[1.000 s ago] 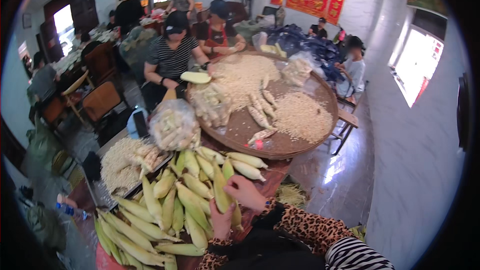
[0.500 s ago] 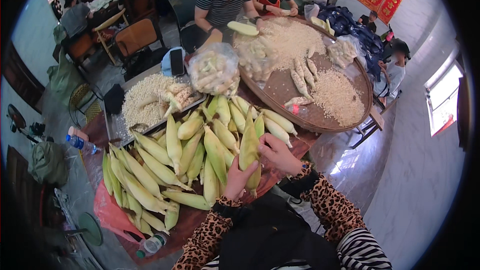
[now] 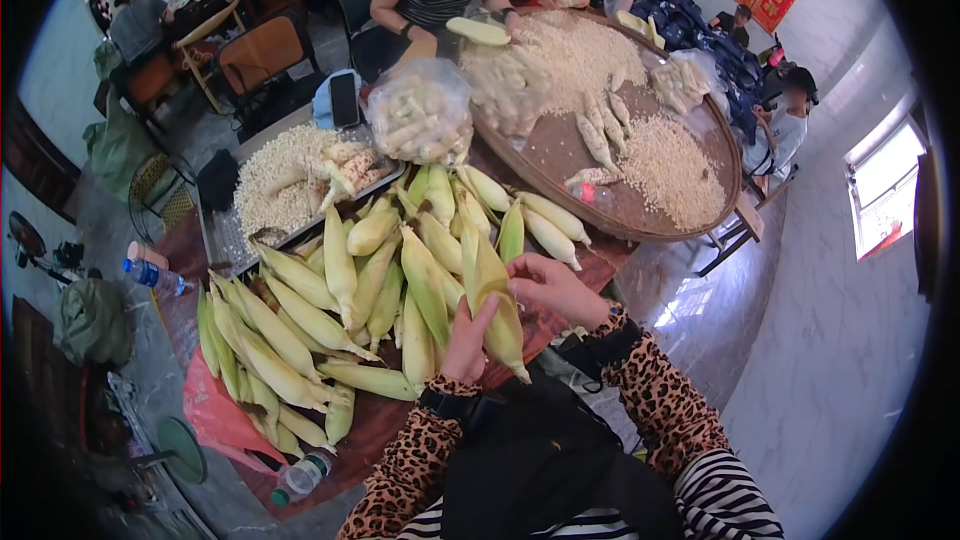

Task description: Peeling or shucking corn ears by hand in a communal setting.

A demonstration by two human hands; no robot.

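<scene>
An unshucked ear of corn [image 3: 492, 285], wrapped in pale green husk, is held in front of me above the near edge of a corn pile. My left hand [image 3: 467, 342] is closed around its lower left side, thumb across the husk. From the right, my right hand [image 3: 556, 289] pinches the husk about halfway along the ear; its fingertips are partly hidden. The pile of husked ears [image 3: 285, 340] spreads over the table to the left and ahead of my hands.
Beyond the pile stand a metal tray of loose kernels [image 3: 262, 200], a plastic bag of cobs [image 3: 420, 120] and a large round basket [image 3: 520, 175] with kernels and ears. A phone [image 3: 344, 100] lies by the tray. A bottle [image 3: 300, 480] lies near left. Co-workers sit opposite.
The held ear has tilted, its lower end swinging right and toward me. My right hand has moved slightly left and stays at the husk. A co-worker opposite has lowered their head.
</scene>
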